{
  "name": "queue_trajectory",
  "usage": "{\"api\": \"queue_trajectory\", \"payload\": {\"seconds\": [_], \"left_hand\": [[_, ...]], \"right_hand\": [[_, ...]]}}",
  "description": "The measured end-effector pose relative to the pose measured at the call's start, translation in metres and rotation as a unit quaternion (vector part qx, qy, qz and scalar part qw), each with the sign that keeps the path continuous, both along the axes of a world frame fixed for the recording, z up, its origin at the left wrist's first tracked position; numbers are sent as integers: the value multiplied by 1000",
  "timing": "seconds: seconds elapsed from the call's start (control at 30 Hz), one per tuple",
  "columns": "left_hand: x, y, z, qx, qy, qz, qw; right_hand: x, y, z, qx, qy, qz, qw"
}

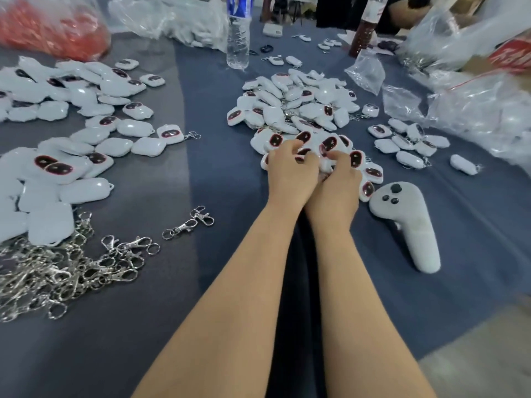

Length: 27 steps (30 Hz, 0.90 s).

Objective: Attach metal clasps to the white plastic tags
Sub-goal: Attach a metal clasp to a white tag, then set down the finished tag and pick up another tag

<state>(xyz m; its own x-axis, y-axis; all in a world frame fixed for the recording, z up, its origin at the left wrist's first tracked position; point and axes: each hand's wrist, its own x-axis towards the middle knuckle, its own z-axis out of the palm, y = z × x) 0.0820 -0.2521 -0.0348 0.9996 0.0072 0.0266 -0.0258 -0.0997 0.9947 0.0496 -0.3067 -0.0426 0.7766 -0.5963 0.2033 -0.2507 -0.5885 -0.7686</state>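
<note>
Both my hands reach side by side into the near edge of a pile of white plastic tags [296,107] with dark oval faces, many carrying metal clasps. My left hand [287,173] curls its fingers over several tags. My right hand [336,182] does the same, fingers bent around tags right beside the left. Exactly what each pinches is hidden under the fingers. A second spread of white tags [71,116] lies at the left. A heap of loose metal clasps [57,271] sits at the near left, and two separate clasps [189,222] lie closer to my arms.
A white handheld controller [408,225] lies right of my right hand. A clear water bottle [238,33] stands at the back centre. Clear plastic bags [474,104] pile at the right, a red-filled bag [54,33] at the back left. Blue cloth [201,297] covers the table.
</note>
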Motion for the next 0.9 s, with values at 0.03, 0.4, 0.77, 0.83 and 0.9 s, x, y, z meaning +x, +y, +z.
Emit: {"api": "queue_trajectory", "payload": {"seconds": [0.03,0.4,0.77,0.83,0.9], "left_hand": [[0,-1,-1,-48,20,1,999],[-2,54,17,-279,39,119,952],[-35,218,15,-177,-33,348,920],[-39,236,12,-192,-34,373,907],[-41,244,11,-195,-29,390,899]], "right_hand": [[2,-1,-1,-2,-2,-14,1000],[5,56,19,56,-95,110,988],[-9,205,11,-59,56,428,900],[-10,225,6,-130,81,443,883],[-10,235,2,-163,105,430,882]]}}
